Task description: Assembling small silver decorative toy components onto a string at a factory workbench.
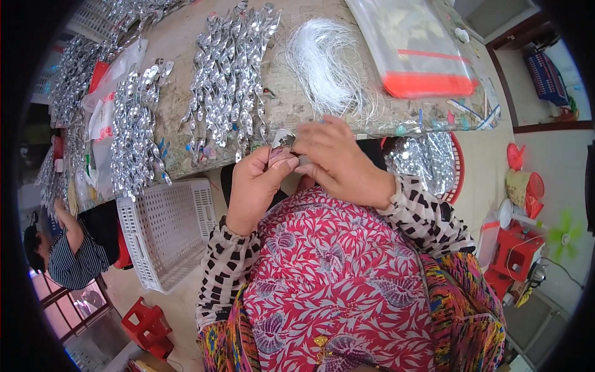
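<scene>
Close together at the table's near edge, my two hands meet over a small shiny silver piece (283,139). My left hand (253,186) pinches it between thumb and fingers from the left. From the right, my right hand (342,162) reaches over with bent fingers that close on its far side. Part of the piece is covered by my fingers, and its lower face looks pinkish. Just beyond lie twisted silver foil strands (228,80) in a bunch. A loose bundle of thin white strings (322,62) rests farther back.
More silver strands (133,124) hang over the table edge (180,164) at left. Clear bags with red bands (427,84) lie back right. Below are a white plastic crate (167,229) and a red basket (457,167) of silver pieces. Another person (77,257) works far left.
</scene>
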The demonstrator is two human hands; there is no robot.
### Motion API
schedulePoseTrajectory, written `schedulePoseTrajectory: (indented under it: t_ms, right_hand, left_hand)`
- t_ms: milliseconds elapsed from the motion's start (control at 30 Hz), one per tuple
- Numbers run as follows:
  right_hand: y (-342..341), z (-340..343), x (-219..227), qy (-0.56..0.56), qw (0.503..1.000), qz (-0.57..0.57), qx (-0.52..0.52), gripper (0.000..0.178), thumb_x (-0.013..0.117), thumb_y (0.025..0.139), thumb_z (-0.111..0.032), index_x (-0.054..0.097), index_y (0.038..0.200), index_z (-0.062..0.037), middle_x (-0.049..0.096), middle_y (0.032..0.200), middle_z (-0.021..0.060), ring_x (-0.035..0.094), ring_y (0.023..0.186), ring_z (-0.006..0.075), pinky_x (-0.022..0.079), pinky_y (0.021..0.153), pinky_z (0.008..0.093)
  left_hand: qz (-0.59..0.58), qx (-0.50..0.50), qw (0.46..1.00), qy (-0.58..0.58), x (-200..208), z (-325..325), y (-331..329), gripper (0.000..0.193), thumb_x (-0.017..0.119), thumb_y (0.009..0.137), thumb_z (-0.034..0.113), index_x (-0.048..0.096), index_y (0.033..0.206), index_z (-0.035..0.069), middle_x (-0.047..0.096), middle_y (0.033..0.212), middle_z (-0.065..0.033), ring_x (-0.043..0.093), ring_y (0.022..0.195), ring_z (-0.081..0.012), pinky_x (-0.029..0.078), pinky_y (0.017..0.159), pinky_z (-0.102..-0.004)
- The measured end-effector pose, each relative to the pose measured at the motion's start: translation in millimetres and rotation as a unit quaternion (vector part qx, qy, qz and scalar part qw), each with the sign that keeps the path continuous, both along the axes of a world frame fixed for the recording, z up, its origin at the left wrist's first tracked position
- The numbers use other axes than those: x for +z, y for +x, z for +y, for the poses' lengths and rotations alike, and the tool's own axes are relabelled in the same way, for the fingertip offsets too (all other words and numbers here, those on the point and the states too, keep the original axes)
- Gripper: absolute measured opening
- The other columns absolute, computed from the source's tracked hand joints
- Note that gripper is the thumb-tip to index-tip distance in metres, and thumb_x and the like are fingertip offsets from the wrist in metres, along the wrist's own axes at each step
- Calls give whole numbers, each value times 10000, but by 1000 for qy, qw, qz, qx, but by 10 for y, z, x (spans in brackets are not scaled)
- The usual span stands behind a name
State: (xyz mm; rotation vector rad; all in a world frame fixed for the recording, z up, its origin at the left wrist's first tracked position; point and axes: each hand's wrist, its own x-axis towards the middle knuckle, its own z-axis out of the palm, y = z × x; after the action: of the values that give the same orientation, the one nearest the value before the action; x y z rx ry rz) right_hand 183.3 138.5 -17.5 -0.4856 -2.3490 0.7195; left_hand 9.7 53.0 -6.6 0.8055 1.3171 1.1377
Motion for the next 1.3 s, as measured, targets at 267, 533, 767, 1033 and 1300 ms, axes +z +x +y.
schedulePoseTrajectory:
  t_ms: [267,533,767,1033,1300]
  right_hand:
    - [58,41,-25,-140,989,-7,52,119,635,832,-122,629,902,-26,631,799,132,614,772,300,472,692,345]
    - [153,74,48,-324,944,31,-59,97,585,909,-82,591,913,14,589,772,33,532,732,80,445,670,235]
    - [149,-26,40,-384,922,37,-33,92,586,908,-85,596,917,6,590,791,24,529,729,73,442,660,241]
    - [51,-112,-23,-170,985,27,5,100,608,862,-101,605,917,-17,571,757,114,588,674,256,457,602,333]
    - [82,-132,-13,26,999,-26,-3,197,645,773,-64,629,968,-47,561,735,84,596,664,254,476,579,347]
  left_hand:
    - [29,-9,999,-15,-9,-54,-15,120,638,878,90,631,955,-2,591,842,48,481,754,-18,395,666,-184]
    - [15,8,1000,-18,9,-57,14,123,635,880,91,624,960,-3,580,854,53,471,764,-16,396,685,-187]
    - [8,17,1000,-4,-14,-49,58,98,647,878,135,590,894,56,542,773,65,390,600,-5,315,520,-172]
    - [-19,1,1000,-14,70,-76,79,155,642,884,133,611,987,21,575,803,62,395,598,0,314,516,-170]
    - [3,8,1000,-11,14,-99,84,101,643,889,145,611,892,49,480,717,97,359,589,6,287,514,-164]
